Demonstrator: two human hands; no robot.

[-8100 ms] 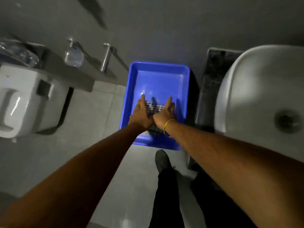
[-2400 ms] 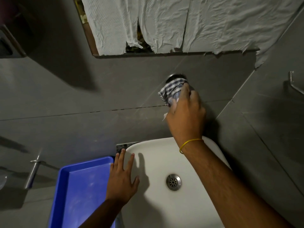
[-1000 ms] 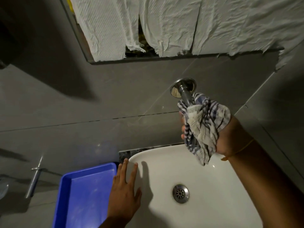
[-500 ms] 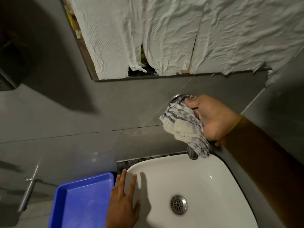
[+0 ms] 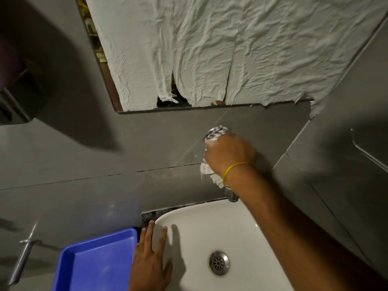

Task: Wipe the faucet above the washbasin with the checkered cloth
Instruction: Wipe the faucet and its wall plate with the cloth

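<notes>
My right hand is closed around the checkered cloth, which is wrapped over the wall-mounted metal faucet. Cloth folds show above my knuckles near the wall flange and hang below my wrist. Only the faucet's spout tip shows, just over the back rim of the white washbasin. My left hand lies flat, fingers spread, on the basin's left rim. A yellow band circles my right wrist.
A blue plastic tray sits left of the basin. A metal drain is in the basin's bottom. Crumpled white paper covers the mirror above. A metal wall fitting sticks out at lower left. Grey tiles surround everything.
My right hand has turned over the top of the faucet and slid toward the wall, so the cloth is now mostly hidden under it. The left hand stays on the basin rim.
</notes>
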